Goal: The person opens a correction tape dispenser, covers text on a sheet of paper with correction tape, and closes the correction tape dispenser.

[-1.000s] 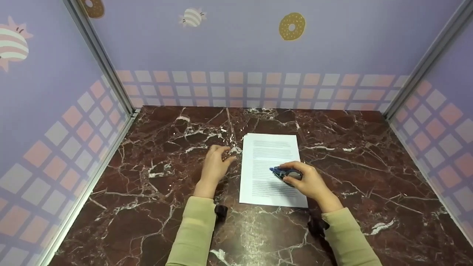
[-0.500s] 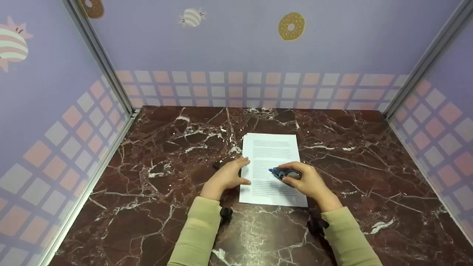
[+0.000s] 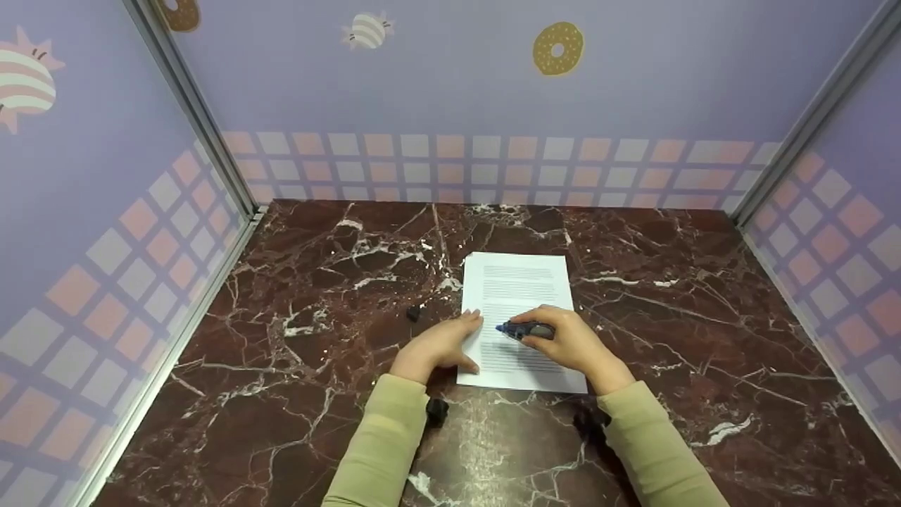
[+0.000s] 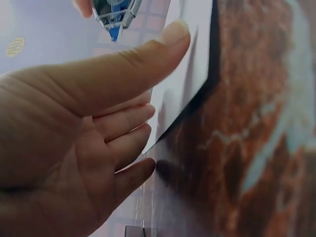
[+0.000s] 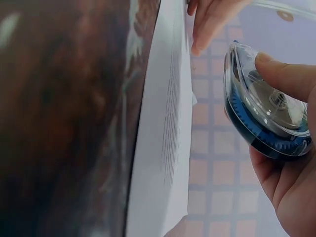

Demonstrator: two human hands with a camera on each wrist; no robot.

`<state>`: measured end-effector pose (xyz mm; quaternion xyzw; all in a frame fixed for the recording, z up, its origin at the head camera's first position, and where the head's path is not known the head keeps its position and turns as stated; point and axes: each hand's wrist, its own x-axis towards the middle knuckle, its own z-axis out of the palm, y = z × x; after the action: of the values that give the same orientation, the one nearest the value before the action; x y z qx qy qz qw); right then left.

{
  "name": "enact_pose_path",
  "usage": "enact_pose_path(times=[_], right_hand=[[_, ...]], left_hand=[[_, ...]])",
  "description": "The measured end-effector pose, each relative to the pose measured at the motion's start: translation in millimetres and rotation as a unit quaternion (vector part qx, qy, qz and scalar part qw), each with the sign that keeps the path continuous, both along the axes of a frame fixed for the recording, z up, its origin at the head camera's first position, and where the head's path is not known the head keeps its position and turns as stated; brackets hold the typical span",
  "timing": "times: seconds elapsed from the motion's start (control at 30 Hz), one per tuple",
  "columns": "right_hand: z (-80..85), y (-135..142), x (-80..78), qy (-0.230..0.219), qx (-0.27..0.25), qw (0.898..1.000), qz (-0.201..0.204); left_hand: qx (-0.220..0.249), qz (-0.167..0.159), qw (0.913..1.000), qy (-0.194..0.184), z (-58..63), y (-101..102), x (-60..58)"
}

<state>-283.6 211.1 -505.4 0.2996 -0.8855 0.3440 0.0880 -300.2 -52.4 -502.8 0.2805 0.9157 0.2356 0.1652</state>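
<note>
A sheet of printed paper [image 3: 524, 296] lies on the dark red marbled table, its lines of text running across. My right hand [image 3: 574, 343] grips a correction tape dispenser [image 3: 531, 329] above the middle of the sheet, blue tip pointing left. In the right wrist view the dispenser [image 5: 266, 106] shows a clear casing and blue toothed wheel, with thumb and fingers on either side. My left hand [image 3: 440, 345] rests at the left edge of the paper, thumb and fingers spread. In the left wrist view its fingers [image 4: 131, 126] are extended, with nothing held.
A small black object [image 3: 414, 313] sits on the table just left of the paper. White crumbs [image 3: 426, 246] are scattered behind it. Purple walls [image 3: 450, 91] with checked borders enclose the table at the back and both sides.
My left hand has moved right and nearer onto the paper's left edge, uncovering the small black object. My right hand has shifted slightly left with the correction tape dispenser.
</note>
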Motion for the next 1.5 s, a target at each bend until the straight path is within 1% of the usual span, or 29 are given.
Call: enact_pose_path(times=[0.13, 0.3, 0.43, 0.67, 0.83, 1.0, 1.23, 1.5], right_hand=[[2.6, -4.3, -2.9, 0.011, 0.034, 0.999, 0.015], [6.0, -7.8, -5.1, 0.015, 0.072, 0.997, 0.016], [9.1, -11.9, -6.5, 0.032, 0.102, 0.994, 0.021], [13.6, -23.9, -10.5, 0.052, 0.134, 0.988, 0.063], [15.9, -30.0, -12.4, 0.061, 0.162, 0.982, 0.075], [16.5, -33.4, -14.7, 0.065, 0.177, 0.979, 0.081], [13.4, -36.1, -17.3, 0.073, 0.188, 0.976, 0.087], [11.6, -37.9, -17.7, 0.068, 0.198, 0.975, 0.08]], left_hand=[[-0.006, 0.008, 0.9999, -0.008, -1.8, 0.5, 1.2], [-0.007, 0.017, 0.9997, -0.018, -3.1, 1.1, 0.7], [-0.007, 0.02, 0.9995, -0.023, -3.0, 1.6, -0.3], [-0.007, 0.015, 0.9996, -0.023, -3.0, 0.3, -1.1], [-0.005, 0.018, 0.9994, -0.029, -4.4, -0.1, -1.2], [-0.007, 0.022, 0.9993, -0.031, -3.9, 0.1, -1.2], [-0.004, 0.023, 0.9991, -0.034, -4.0, -0.6, -1.3], [0.008, 0.024, 0.999, -0.036, -4.4, -0.9, -1.2]])
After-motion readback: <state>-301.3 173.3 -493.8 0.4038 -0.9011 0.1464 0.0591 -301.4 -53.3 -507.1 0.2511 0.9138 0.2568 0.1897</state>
